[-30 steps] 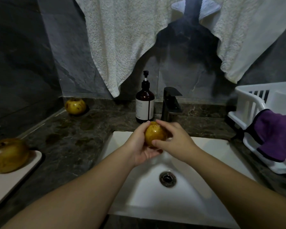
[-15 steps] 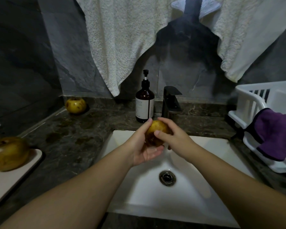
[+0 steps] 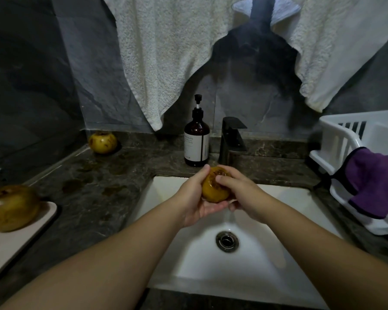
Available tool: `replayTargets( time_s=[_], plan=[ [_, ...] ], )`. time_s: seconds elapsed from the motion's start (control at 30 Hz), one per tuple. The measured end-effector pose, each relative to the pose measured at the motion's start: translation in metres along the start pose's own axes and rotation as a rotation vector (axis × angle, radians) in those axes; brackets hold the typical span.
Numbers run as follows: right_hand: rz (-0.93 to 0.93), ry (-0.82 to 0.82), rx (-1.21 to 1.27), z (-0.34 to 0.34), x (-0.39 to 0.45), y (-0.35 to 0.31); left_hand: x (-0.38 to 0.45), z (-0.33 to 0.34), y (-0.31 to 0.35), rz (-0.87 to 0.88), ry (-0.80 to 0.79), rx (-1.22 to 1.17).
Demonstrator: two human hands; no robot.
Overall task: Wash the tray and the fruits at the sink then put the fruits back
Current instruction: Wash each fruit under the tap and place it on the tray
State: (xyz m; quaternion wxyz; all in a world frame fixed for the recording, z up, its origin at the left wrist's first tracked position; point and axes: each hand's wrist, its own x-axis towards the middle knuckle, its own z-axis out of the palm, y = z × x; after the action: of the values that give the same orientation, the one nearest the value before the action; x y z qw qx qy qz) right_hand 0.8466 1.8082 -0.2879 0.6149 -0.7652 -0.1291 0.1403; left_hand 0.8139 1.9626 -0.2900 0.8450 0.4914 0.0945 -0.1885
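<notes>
A yellow-brown spotted fruit (image 3: 213, 190) is held over the white sink (image 3: 278, 260), just in front of the black faucet (image 3: 232, 139). My left hand (image 3: 194, 199) cups it from below and the left. My right hand (image 3: 240, 191) lies over its right side, fingers across the top. A second fruit (image 3: 102, 142) rests on the dark counter at the back left corner. A third, larger-looking fruit (image 3: 10, 208) sits on the pale tray (image 3: 20, 240) at the left edge.
A brown pump bottle (image 3: 197, 139) stands left of the faucet. White towels (image 3: 166, 52) hang over the back wall. At the right a white plastic rack (image 3: 349, 148) carries a purple cloth (image 3: 374, 182). The drain (image 3: 227, 240) lies below my hands.
Both hands have turned the fruit between them and shifted it slightly toward the faucet; its spotted end now faces up. The other fruits have not moved.
</notes>
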Motion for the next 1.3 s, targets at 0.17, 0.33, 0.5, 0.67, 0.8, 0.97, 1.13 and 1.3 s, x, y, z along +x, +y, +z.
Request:
replayTargets(
  time_s=[0.17,0.33,0.5,0.67,0.8,0.97,1.13,1.3],
  plan=[
    [-0.006,0.012,0.048,0.002,0.000,-0.002,0.000,0.001,0.003,0.022,0.011,0.020],
    [-0.013,0.032,0.050,0.001,-0.001,-0.002,-0.001,0.004,0.002,0.048,0.027,0.045],
    [-0.050,0.066,0.006,0.002,-0.001,-0.004,0.000,0.003,0.002,0.096,0.041,0.005],
    [-0.283,0.164,-0.416,-0.001,-0.004,0.001,0.002,-0.003,0.004,0.091,0.110,-0.082],
    [-0.339,0.130,-0.581,-0.001,-0.006,0.005,0.000,-0.005,0.006,0.080,0.094,-0.153],
    [-0.341,0.147,-0.671,-0.002,-0.008,0.000,-0.001,-0.002,0.003,0.101,0.125,-0.039],
    [-0.346,0.143,-0.623,0.002,-0.009,-0.004,-0.003,0.000,0.007,0.127,0.137,-0.077],
    [-0.332,0.165,-0.604,0.003,-0.010,-0.006,-0.004,0.001,0.005,0.126,0.138,-0.065]
  ],
)
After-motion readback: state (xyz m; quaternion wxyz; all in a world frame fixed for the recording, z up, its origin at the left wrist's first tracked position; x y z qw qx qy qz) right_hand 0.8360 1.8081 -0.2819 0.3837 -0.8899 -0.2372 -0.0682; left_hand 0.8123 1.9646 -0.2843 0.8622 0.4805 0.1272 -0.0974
